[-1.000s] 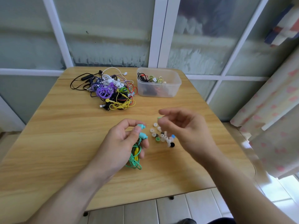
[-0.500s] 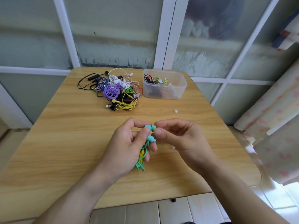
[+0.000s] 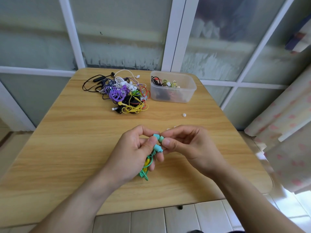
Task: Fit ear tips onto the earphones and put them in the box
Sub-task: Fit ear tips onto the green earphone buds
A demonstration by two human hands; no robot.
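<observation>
My left hand [image 3: 134, 153] grips a teal earphone set, its upper bud [image 3: 156, 136] pinched between thumb and forefinger and its second bud [image 3: 158, 147] just below. The green coiled cable [image 3: 145, 169] hangs under that palm. My right hand [image 3: 186, 145] pinches a green ear tip [image 3: 161, 139] and presses it against the upper bud. A clear plastic box [image 3: 173, 94] holding a few earphones stands at the back right of the table. The loose ear tips on the table are mostly hidden behind my hands.
A tangled pile of coloured earphones [image 3: 124, 93] lies at the back middle of the wooden table [image 3: 67, 140]. One white ear tip [image 3: 184, 115] lies alone in front of the box. Window frames stand behind the table and a curtain [image 3: 286, 132] hangs at the right.
My right hand lifted a green ear tip from the loose pile and brought it left to the bud in my left hand. The two hands now meet.
</observation>
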